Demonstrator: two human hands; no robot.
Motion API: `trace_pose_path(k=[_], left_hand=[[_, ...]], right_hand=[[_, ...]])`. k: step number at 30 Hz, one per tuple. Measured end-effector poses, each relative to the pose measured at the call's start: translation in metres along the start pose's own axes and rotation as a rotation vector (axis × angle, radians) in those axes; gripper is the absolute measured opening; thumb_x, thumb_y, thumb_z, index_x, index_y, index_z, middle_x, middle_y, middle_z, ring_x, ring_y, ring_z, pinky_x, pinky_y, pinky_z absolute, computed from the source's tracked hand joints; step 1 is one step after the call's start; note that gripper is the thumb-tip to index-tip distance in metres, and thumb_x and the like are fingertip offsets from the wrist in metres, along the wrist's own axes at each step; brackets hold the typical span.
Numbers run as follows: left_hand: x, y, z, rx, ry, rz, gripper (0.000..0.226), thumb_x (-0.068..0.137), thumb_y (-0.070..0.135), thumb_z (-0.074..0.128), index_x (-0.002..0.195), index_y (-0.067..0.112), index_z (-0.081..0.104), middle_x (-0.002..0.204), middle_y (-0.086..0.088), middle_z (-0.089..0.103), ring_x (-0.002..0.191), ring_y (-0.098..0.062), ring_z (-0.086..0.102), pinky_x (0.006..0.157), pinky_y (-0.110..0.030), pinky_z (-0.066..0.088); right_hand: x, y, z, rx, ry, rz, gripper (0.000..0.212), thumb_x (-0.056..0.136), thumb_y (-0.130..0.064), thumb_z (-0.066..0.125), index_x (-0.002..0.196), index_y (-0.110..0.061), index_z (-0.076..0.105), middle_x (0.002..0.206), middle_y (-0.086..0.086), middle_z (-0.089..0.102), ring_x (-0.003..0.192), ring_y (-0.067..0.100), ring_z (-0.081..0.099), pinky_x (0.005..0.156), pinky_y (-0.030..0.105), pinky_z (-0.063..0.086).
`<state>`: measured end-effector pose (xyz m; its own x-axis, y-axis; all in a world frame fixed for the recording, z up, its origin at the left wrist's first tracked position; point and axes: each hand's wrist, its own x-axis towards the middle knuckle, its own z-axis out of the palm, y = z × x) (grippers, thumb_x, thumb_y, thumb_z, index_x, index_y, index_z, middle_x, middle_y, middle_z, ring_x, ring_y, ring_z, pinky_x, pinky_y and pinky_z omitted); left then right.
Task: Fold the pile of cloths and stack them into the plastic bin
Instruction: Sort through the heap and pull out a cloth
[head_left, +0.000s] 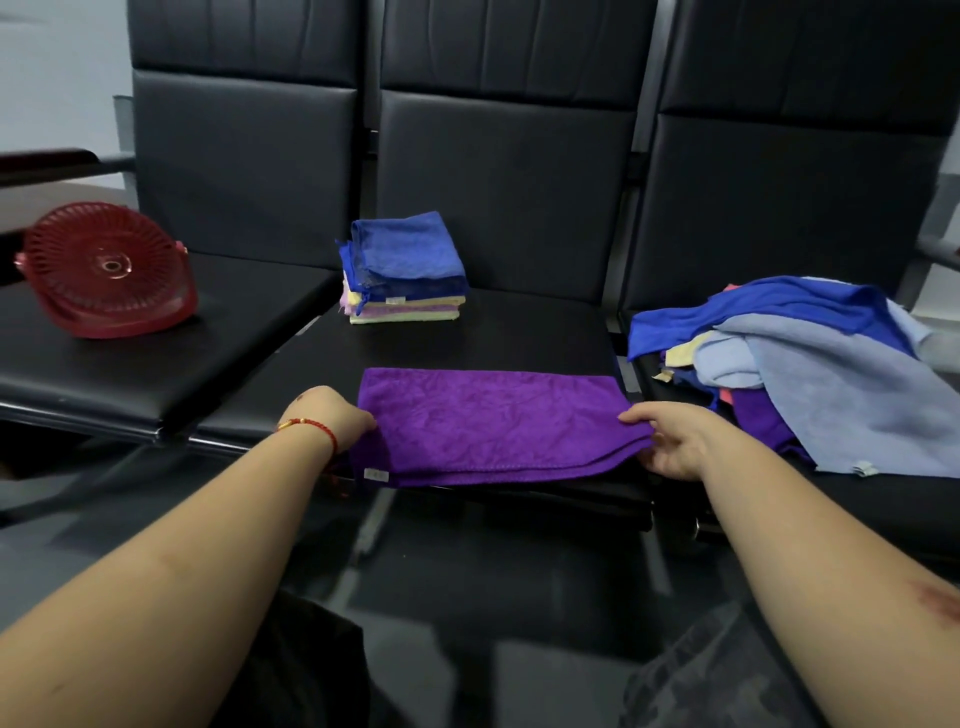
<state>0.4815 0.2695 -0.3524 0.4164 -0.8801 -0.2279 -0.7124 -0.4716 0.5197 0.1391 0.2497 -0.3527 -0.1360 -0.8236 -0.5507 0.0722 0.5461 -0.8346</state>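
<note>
1. The purple cloth (493, 423) lies on the middle seat (519, 338) at its front edge, folded once into a long rectangle. Plush microfibre, slightly crumpled, two layered hems showing along the near side.
2. Your left hand (332, 418) sits at the cloth's left end. Fingers curled down onto the near left corner, tips tucked against or under the fabric. A red cord bracelet (311, 426) with a gold bead circles that wrist.
3. Your right hand (670, 441) grips the right end: thumb on top, fingers under the edge, the layers pinched between them.
4. A small pale tag (376, 474) hangs at the cloth's near left corner. Its print is too small to read.
5. A folded stack (405, 270) stands at the back of the same seat, well apart from the purple cloth. Blue cloths on top, pale yellow and pink ones below, edges roughly squared. One tag shows on its side, also unreadable.
6. The unfolded pile (810, 358) covers the right seat: royal blue, light blue, purple, a bit of yellow and coral, all loose and rumpled. Its right side is cut off by the frame edge.
7. The red plastic bin (109, 273) lies tipped on the left seat, its slatted round base facing you. Its inside is hidden.
8. The seats are black, smooth, leather-like padding with upright panelled backs (498, 192), joined in a row.
9. Lower frame is dim; your forearms and dark patterned clothing are barely made out.
</note>
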Motion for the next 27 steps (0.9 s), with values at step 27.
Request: trace_pose_path(k=[27], left_hand=[[0.011, -0.026, -0.019, -0.718, -0.439, -0.082, 0.027, 0.095, 0.031, 0.054, 0.100, 0.004, 0.059, 0.080, -0.008, 0.055, 0.073, -0.019, 0.056, 0.068, -0.032, 0.050]], right_hand=[[-0.042, 0.003, 0.243, -0.466, -0.316, -0.299, 0.009, 0.095, -0.010, 0.049, 0.097, -0.014, 0.057, 0.079, 0.004, 0.058, 0.057, 0.012, 0.055, 0.047, 0.018, 0.043]])
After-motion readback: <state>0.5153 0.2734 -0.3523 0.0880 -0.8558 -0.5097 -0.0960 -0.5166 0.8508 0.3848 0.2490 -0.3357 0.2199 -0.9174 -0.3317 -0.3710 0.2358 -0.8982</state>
